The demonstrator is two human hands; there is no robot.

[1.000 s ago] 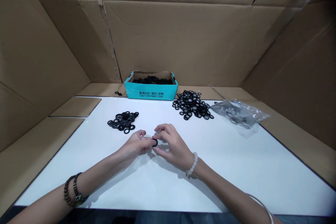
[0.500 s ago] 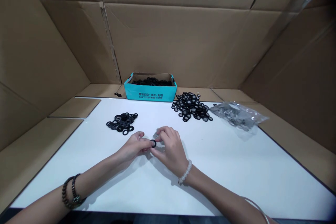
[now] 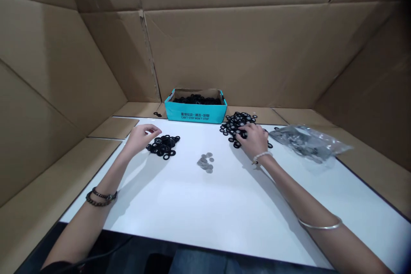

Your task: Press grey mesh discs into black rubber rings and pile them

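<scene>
Clock's centred on the grey discs point(image 3: 205, 162), 12 being straight ahead of the wearer. From my end of the head cam, the table point(image 3: 199, 205) has a dark near edge running across 6, with white top stretching from the discs down to it, so that's the widest room for moving. The gap between the two hands is decent too. Tighter further out: the left hand point(image 3: 143, 137) is near the edge at 10, and the box point(image 3: 195, 114) sits right at the far edge at 12.

Top is smooth white and a bit shiny, with cardboard strips around it and tall cardboard walls point(image 3: 250, 51) left, right and behind. A few loose rings point(image 3: 157, 114) lie on the strip between 10 and 11. Clear bag point(image 3: 310, 143), crumpled with grey bits inside, lies toward 3.

The left rings point(image 3: 165, 145) are a small black heap at 10, just beside the left hand. Its thumb and finger are bent close together, but I can't tell if there's anything in them. The right rings point(image 3: 233, 126) make a bigger heap between 1 and 2, many with grey middles. The right hand point(image 3: 252, 139) has its fingertips down at that heap; can't tell whether it's pinching one. More black rings fill the box. Discs are thin, round, overlapping.
</scene>
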